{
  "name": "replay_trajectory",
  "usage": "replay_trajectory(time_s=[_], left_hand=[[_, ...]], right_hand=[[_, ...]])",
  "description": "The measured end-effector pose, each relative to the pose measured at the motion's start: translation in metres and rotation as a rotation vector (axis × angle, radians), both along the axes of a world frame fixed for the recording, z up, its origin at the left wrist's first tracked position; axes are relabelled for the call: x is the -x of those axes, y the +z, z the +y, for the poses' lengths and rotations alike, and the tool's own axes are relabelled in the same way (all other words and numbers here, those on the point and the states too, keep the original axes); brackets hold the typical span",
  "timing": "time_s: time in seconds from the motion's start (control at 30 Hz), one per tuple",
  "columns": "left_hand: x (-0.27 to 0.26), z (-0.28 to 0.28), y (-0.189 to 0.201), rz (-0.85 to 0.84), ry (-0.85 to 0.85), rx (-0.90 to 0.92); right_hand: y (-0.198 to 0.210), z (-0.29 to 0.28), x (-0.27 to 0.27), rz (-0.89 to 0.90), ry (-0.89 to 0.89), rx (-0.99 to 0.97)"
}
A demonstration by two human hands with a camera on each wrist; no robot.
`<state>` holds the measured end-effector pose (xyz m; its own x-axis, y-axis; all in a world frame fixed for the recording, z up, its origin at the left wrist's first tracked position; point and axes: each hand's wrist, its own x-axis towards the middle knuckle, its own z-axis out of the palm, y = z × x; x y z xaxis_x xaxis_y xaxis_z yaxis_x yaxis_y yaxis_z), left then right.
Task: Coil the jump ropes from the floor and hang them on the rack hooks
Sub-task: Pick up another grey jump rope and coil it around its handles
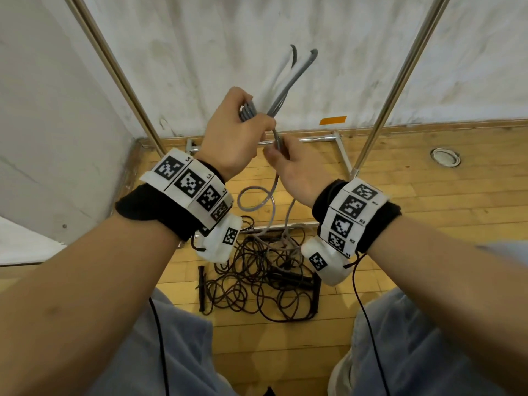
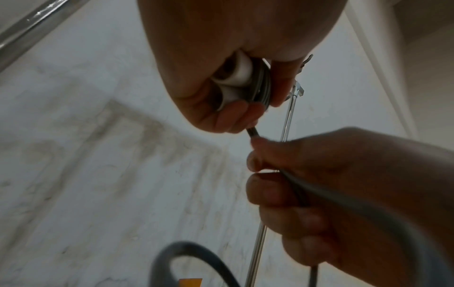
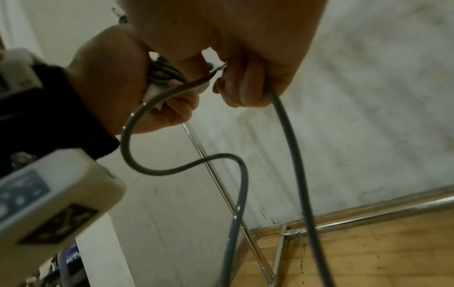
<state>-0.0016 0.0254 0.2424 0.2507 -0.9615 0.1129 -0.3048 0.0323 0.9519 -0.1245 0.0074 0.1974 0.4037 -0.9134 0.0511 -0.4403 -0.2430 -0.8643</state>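
My left hand (image 1: 243, 121) is raised in front of the wall and grips a bundle of grey jump rope (image 1: 288, 84) turns together with its white handles (image 1: 271, 84); in the left wrist view the handles (image 2: 236, 81) sit in the left hand's (image 2: 236, 93) fist. Just below it, my right hand (image 1: 281, 152) pinches the same grey cord, which then hangs down in a loop (image 1: 257, 198) to the floor. In the right wrist view the cord (image 3: 292, 145) leaves the right hand (image 3: 236, 81) and drops. A dark tangle of ropes (image 1: 257, 278) with black handles lies on the floor.
The metal rack's two slanted poles (image 1: 400, 81) and its base bars (image 1: 340, 150) stand on the wooden floor against the white wall. An orange tape strip (image 1: 333, 120) marks the wall's foot. A round floor fitting (image 1: 445, 157) lies to the right. My knees frame the bottom.
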Motion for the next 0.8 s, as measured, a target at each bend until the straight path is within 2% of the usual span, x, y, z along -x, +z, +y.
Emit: replay_trajectory(time_s=[0.07,0.17,0.23,0.37,0.5,0.6,0.7,0.8], left_hand=[[-0.001,-0.001,0.0,0.02,0.001,-0.013],[0.002,-0.001,-0.001,0.014,-0.022,-0.042],[0.002,-0.002,-0.004,-0.01,-0.033,-0.061],[0.0,-0.003,-0.004,0.025,-0.059,-0.077],[-0.004,-0.003,-0.002,-0.004,-0.08,-0.056],[-0.012,-0.006,0.0,-0.062,-0.031,-0.044],[-0.025,-0.009,0.003,-0.179,0.038,-0.023],[-0.039,-0.008,0.0,-0.485,0.048,0.0]], right_hand=[[-0.002,-0.004,0.002,0.114,0.006,0.09],[-0.003,-0.016,0.007,0.388,-0.024,0.225],[-0.003,-0.019,0.008,0.441,-0.019,0.189],[-0.002,-0.02,0.009,0.204,0.035,-0.108],[-0.002,-0.017,0.007,-0.048,0.028,-0.245],[-0.002,-0.013,0.005,-0.265,-0.003,-0.385],[0.001,-0.013,0.008,-0.245,0.042,-0.257],[0.009,-0.015,0.014,-0.148,0.102,-0.157]])
